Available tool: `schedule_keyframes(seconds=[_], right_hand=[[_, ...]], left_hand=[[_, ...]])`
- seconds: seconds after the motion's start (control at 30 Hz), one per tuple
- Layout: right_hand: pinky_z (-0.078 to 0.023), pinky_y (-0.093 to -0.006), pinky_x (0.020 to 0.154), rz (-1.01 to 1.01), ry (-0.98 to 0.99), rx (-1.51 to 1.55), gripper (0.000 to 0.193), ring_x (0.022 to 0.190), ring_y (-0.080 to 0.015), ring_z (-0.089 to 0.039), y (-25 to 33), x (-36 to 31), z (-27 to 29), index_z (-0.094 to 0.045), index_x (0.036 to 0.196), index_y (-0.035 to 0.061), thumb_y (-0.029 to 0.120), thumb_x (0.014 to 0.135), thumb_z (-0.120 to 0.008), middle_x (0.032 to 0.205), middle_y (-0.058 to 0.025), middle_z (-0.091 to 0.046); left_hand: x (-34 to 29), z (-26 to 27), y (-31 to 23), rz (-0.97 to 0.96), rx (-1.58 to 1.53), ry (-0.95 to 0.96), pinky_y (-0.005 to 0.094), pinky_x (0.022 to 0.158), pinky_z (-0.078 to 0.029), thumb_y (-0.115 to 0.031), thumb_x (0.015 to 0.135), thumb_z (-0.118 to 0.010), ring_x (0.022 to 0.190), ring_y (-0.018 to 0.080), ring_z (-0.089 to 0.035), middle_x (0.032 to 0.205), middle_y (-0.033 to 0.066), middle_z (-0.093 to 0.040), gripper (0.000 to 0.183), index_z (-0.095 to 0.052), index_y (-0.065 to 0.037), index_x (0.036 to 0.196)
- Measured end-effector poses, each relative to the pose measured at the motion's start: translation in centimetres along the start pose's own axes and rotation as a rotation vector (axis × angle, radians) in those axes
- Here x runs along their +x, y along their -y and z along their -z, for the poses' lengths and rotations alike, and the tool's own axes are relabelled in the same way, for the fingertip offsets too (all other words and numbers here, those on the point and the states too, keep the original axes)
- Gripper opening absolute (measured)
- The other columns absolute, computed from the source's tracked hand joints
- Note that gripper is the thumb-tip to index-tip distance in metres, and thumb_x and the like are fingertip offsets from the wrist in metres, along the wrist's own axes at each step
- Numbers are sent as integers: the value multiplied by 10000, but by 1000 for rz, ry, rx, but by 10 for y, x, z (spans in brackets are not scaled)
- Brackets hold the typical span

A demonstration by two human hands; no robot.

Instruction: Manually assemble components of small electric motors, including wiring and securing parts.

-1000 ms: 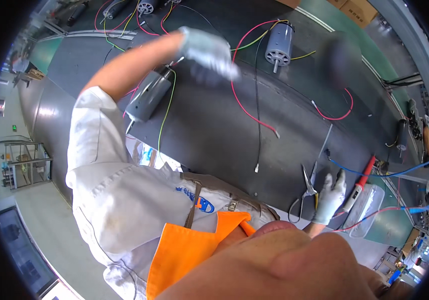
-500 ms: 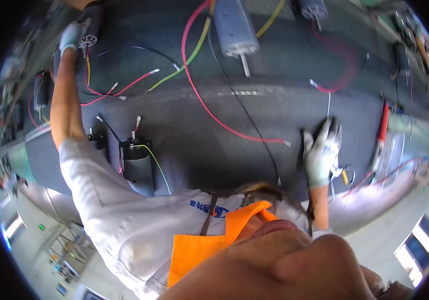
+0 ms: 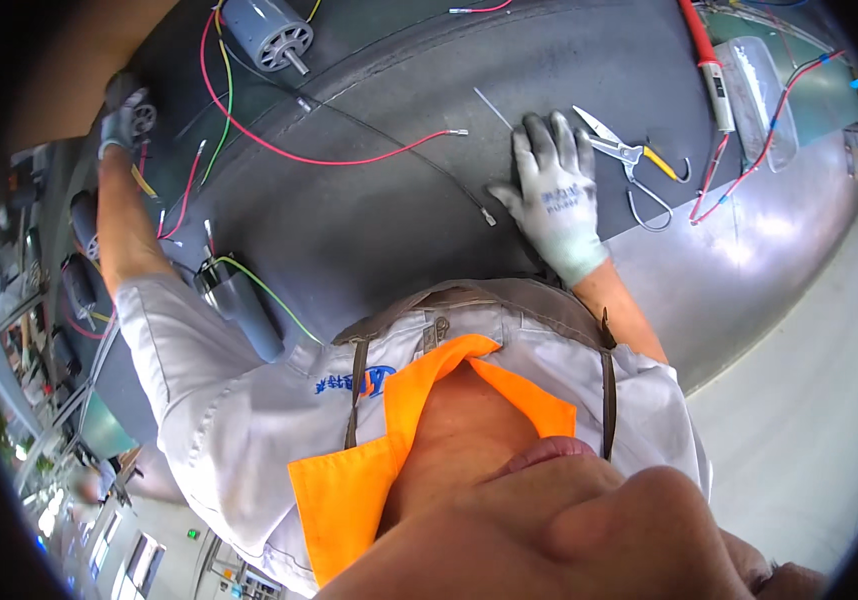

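Note:
My left hand (image 3: 121, 125), in a pale glove, reaches to the far left and has its fingers round a grey motor (image 3: 143, 118); part of the grip is hidden. On the dark bench mat, my gloved right hand (image 3: 557, 195) lies palm down with fingers spread. A thin white strip (image 3: 492, 107) runs out from near its fingertips; I cannot tell whether they touch. Just right of that hand lie metal scissors (image 3: 621, 150), blades parted. Left of it are a red wire (image 3: 339, 162) and a black wire (image 3: 404, 146) with metal terminals.
Another grey motor (image 3: 269, 35) lies at the back, and a dark cylindrical motor (image 3: 244, 305) with a green-yellow wire is near my left arm. At the right are a red-handled tool (image 3: 711, 75) and a clear plastic tray (image 3: 761, 105). The bench's metal edge (image 3: 739, 235) curves behind them.
The whole view has shifted to the right. The scissors, earlier mostly covered by my right hand, now show beside it. My left hand remains at the motor.

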State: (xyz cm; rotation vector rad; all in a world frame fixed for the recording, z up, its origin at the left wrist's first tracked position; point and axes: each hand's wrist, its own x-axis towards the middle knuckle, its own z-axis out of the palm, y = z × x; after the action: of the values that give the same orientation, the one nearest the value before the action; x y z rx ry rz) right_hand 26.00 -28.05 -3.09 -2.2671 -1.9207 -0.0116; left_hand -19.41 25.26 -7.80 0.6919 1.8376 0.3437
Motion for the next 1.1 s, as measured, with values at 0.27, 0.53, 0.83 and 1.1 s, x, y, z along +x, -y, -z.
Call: schedule_keyframes(seconds=[0.27,0.53,0.83,1.1], right_hand=[[-320,-598,1115,242,-18,181,735,1328,-396,-445,-65,-95,-5,-529,1358,23,354,753,-783,1390,-163,-528],[-494,-481,952,579,-304,209,298,1095,-266,-632,-92,-112,-45,-689,1077,128,145,782,-732,1182,-54,-668],[-515,-435,894,801,-222,771,378,1038,-282,-661,-19,-102,-1,-717,1068,124,-9,719,-662,1081,-52,-713],[-525,-413,858,1382,152,693,369,1003,-289,-656,100,-94,-24,-676,1175,148,93,811,-648,1117,-87,-687]], left_hand=[[-218,-53,107,-503,-164,91,361,648,-564,-385,948,-624,789,209,-692,971,81,-723,446,-641,-73,1267],[-413,-140,203,-450,13,451,239,614,-527,-264,902,-691,654,131,-664,811,38,-700,419,-609,30,1190],[-463,-204,255,-1070,1130,113,436,881,-522,-429,649,-835,1061,405,-643,1144,289,-637,855,-525,64,1276],[-450,-221,218,-1098,1112,304,437,849,-517,-598,717,-805,1005,390,-677,1029,236,-709,773,-675,74,1075]])
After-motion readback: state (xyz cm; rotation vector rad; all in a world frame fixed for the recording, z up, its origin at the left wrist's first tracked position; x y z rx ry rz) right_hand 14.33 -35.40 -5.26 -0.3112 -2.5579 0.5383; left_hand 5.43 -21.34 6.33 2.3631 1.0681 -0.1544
